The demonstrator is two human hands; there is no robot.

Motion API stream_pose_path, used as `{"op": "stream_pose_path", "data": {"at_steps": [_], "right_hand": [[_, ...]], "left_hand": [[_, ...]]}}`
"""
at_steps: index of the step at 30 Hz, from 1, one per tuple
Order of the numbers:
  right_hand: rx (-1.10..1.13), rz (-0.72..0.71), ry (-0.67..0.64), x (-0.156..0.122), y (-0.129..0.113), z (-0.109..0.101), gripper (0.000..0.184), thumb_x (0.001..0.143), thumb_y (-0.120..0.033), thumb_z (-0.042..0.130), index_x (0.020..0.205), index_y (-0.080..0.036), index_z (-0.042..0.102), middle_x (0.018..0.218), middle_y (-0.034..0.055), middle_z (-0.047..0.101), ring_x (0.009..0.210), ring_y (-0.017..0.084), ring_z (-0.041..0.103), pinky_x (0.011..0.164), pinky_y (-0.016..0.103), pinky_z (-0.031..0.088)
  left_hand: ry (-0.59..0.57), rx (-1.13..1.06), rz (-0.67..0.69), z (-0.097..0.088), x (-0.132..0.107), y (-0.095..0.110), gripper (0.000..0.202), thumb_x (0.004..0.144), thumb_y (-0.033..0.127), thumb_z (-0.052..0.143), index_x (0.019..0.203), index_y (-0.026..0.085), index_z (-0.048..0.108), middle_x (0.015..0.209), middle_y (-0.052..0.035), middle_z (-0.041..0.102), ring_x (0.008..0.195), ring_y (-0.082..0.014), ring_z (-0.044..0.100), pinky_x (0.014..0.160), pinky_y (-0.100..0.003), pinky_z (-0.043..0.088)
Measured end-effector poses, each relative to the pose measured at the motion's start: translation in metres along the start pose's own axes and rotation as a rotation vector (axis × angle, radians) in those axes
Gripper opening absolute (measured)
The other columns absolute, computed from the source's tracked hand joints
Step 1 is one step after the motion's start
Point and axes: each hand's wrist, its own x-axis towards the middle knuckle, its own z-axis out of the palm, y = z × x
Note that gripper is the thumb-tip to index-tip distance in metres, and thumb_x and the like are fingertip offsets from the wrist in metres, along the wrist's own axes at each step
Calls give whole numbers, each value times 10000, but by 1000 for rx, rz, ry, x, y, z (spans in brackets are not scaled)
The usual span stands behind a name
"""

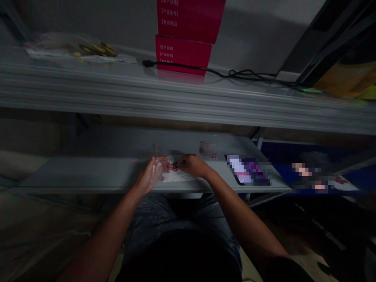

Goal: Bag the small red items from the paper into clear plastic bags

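Observation:
My left hand (148, 176) is closed around a clear plastic bag (158, 150), whose thin film stands up past the fingers. Just right of it, my right hand (192, 165) has its fingers pinched together beside a small cluster of pink and dark trinkets (175, 168). The dim light hides what lies between those fingertips. Beneath both hands, a white sheet (180, 177) rests on the grey table (79, 164). Farther back on the right sits a small clear packet (208, 147) with pink pieces by its lower edge.
A phone (241, 170), partly pixelated, lies toward the table's right end. Above the table runs a grey shelf (117, 94) bearing red boxes (183, 51), a black cable (217, 73) and a bag with yellow items (96, 50). Another person's hand, pixelated, shows at far right.

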Motion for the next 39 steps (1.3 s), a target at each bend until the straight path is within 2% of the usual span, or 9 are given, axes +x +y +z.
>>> {"op": "stream_pose_path", "data": {"at_steps": [7, 10, 14, 19, 23, 26, 30, 35, 39], "right_hand": [[20, -26, -45, -1, 7, 4, 132, 859, -178, 662, 918, -184, 780, 914, 63, 777, 782, 175, 690, 710, 252, 459], [138, -41, 83, 1, 2, -4, 107, 845, -170, 647, 880, -164, 749, 868, 51, 752, 771, 163, 667, 715, 250, 455], [398, -88, 308, 10, -23, -18, 108, 859, -188, 586, 877, -156, 687, 852, 27, 709, 768, 139, 634, 710, 238, 460], [488, -168, 197, 18, -52, -23, 147, 895, -260, 580, 916, -167, 691, 823, 17, 704, 714, 127, 627, 664, 229, 458], [362, -32, 323, 10, -35, -13, 155, 910, -247, 575, 890, -154, 697, 851, 43, 721, 761, 142, 642, 696, 238, 459], [146, 61, 197, -2, -15, 0, 129, 890, -216, 621, 879, -154, 734, 846, 61, 747, 734, 152, 649, 685, 248, 440], [-27, 84, 83, -12, -9, 18, 178, 909, -324, 661, 902, -175, 758, 876, 83, 765, 737, 173, 664, 674, 263, 425], [-36, 82, 99, -14, -16, 29, 222, 946, -353, 607, 932, -193, 759, 912, 82, 765, 756, 174, 668, 684, 265, 423], [69, 92, 135, -10, -17, 22, 171, 897, -301, 639, 882, -171, 749, 844, 66, 750, 705, 158, 641, 663, 256, 420]], "left_hand": [[-9, 5, 5, -2, 1, -1, 564, 904, 649, 559, 1133, 149, 684, 921, -114, 716, 811, -229, 669, 592, -277, 506], [-16, 28, 2, -3, 1, -3, 577, 880, 666, 587, 1145, 163, 684, 937, -107, 721, 827, -227, 669, 596, -269, 501], [-60, 75, -5, -3, 0, -5, 574, 871, 644, 620, 1162, 155, 692, 979, -122, 730, 865, -235, 669, 636, -279, 500], [-5, 72, 3, -2, -1, -6, 559, 844, 642, 658, 1097, 145, 708, 950, -116, 727, 826, -223, 661, 630, -278, 495], [16, 58, 17, -5, -1, -6, 555, 878, 635, 616, 1181, 174, 677, 984, -113, 727, 838, -223, 674, 607, -267, 488], [35, 46, 3, -8, 1, -7, 552, 873, 650, 606, 1175, 195, 684, 972, -110, 727, 809, -225, 673, 567, -262, 474], [30, 43, -8, -8, 2, -7, 523, 871, 642, 612, 1148, 207, 699, 964, -107, 727, 804, -226, 674, 566, -268, 474], [33, 45, -4, -9, 2, -7, 525, 873, 630, 622, 1158, 194, 690, 972, -108, 734, 816, -226, 678, 568, -267, 478], [37, 44, -8, -9, 2, -7, 529, 865, 632, 636, 1164, 198, 692, 975, -107, 732, 824, -228, 679, 561, -262, 478]]}}
